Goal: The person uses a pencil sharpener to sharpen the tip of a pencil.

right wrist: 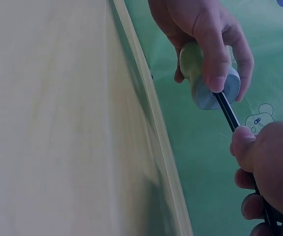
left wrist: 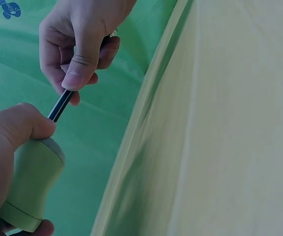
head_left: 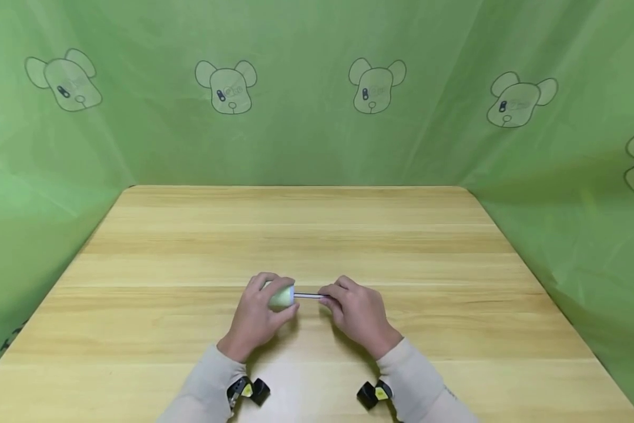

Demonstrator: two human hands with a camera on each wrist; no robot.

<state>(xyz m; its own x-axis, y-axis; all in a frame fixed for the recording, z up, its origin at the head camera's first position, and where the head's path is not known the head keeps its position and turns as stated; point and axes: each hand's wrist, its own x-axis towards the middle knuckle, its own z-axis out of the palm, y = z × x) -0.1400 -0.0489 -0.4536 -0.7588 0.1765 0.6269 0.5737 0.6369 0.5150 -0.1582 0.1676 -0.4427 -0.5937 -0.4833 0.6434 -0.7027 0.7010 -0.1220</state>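
Note:
A pale green, waisted pencil sharpener [head_left: 281, 297] with a grey-blue end face lies sideways in my left hand [head_left: 255, 311], whose fingers and thumb curl round it. From that end face a black pencil with white stripes [head_left: 307, 295] sticks out toward the right. My right hand [head_left: 361, 311] pinches the pencil between thumb and fingers. The right wrist view shows the pencil [right wrist: 228, 112] meeting the sharpener's end face [right wrist: 208, 96], its tip hidden there. In the left wrist view, the left thumb sits at the rim of the sharpener [left wrist: 36, 172].
Both hands are above the near half of a light wooden table [head_left: 306, 235]. Green sheeting [head_left: 301, 147] printed with bear heads surrounds the table at the back and both sides. Each sleeve cuff carries a small black wrist device [head_left: 260, 392].

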